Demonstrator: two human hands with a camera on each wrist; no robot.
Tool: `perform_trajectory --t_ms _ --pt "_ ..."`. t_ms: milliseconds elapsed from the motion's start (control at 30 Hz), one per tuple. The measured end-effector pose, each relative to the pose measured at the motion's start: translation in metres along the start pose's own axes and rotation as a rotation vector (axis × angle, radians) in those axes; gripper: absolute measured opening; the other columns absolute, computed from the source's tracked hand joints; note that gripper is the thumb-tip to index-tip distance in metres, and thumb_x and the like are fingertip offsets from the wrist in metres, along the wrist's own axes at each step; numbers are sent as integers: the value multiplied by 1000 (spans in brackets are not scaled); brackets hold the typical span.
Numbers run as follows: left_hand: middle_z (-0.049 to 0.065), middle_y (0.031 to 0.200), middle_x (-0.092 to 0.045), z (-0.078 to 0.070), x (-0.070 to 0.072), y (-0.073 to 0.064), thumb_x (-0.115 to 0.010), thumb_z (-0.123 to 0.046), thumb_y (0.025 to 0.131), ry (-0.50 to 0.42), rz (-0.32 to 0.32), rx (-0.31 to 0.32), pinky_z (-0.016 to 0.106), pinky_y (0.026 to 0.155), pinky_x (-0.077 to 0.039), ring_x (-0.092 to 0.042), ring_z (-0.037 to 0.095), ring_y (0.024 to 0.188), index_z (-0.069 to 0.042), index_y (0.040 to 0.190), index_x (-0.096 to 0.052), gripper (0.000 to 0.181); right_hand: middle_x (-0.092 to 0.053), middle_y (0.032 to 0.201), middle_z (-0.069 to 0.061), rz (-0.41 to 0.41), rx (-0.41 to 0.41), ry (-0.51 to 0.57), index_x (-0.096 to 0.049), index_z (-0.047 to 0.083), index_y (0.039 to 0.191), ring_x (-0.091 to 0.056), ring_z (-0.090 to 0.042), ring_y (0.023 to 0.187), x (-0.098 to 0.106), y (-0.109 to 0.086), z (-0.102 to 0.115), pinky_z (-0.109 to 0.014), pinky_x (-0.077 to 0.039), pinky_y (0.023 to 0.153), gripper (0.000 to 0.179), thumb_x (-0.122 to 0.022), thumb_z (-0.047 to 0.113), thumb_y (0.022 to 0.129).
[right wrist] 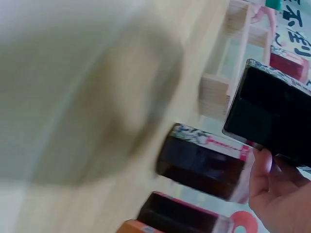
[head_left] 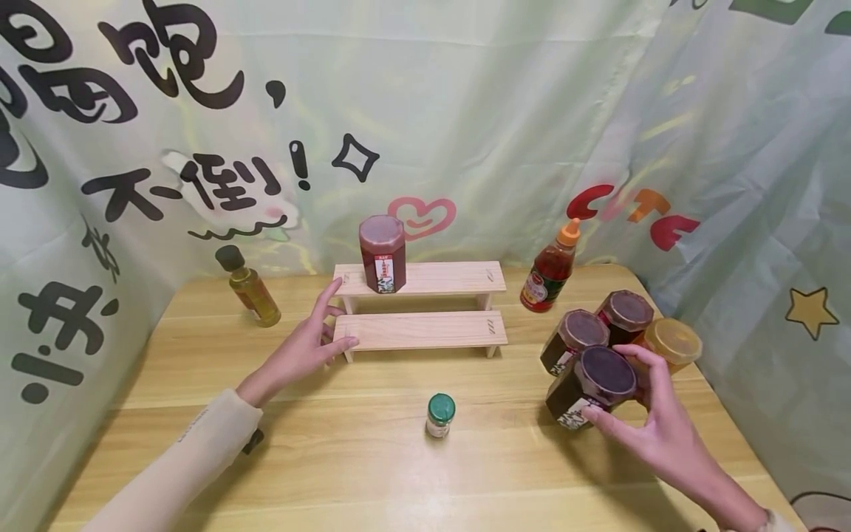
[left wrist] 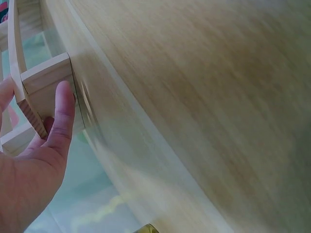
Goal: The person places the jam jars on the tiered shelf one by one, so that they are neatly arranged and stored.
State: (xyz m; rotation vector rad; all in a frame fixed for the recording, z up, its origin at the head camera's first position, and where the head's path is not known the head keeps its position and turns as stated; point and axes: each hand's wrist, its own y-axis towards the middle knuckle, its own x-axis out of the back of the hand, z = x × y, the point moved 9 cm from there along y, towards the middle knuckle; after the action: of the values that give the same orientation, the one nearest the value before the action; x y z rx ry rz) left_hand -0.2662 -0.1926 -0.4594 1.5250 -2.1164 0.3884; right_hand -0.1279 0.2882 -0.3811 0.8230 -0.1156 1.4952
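My right hand (head_left: pixel 671 436) grips a dark hexagonal jar (head_left: pixel 565 391) with a purple-black lid, thumb on the near side and fingers round the far side. In the right wrist view that jar (right wrist: pixel 277 111) is lifted above the tabletop and tilted. My left hand (head_left: pixel 309 341) holds the left end of a two-step wooden rack (head_left: pixel 425 330). In the left wrist view the end of the step board (left wrist: pixel 30 114) lies between its thumb and fingers. A dark red jar (head_left: pixel 394 258) with a white and red label stands on the upper step, towards the left.
Beside the right hand stand two more dark jars (head_left: pixel 585 329) (head_left: pixel 625 309) and a honey-coloured jar (head_left: pixel 674 343). A red sauce bottle (head_left: pixel 550 270) with an orange tip is behind them. A green-capped shaker (head_left: pixel 440 415) stands in front of the rack, an oil bottle (head_left: pixel 251 292) at left.
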Motion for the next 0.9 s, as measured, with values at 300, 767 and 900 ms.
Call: perform_trajectory --t_ms 300,767,900 --pt "29 148 -52 -1 1 0 -83 -16 101 -11 1 -3 44 59 -62 -66 27 77 -42 175 -2 113 -62 133 -6 34 20 46 -37 4 162 -65 -13 114 -2 28 19 -14 -52 92 101 -89 -17 78" --pt "29 149 -52 1 0 1 -82 -17 101 -9 -1 2 43 59 -62 -66 29 77 -44 175 -2 112 -65 129 -6 47 34 103 -37 12 163 -69 -14 103 -13 69 34 -19 -56 82 101 -88 -16 80" --pt "28 149 -51 0 0 0 -82 -18 101 -7 1 3 43 59 -62 -66 30 76 -44 175 -2 112 -67 123 -11 76 23 130 -36 15 163 -71 -17 97 -18 80 35 -23 -59 75 99 -88 -14 83"
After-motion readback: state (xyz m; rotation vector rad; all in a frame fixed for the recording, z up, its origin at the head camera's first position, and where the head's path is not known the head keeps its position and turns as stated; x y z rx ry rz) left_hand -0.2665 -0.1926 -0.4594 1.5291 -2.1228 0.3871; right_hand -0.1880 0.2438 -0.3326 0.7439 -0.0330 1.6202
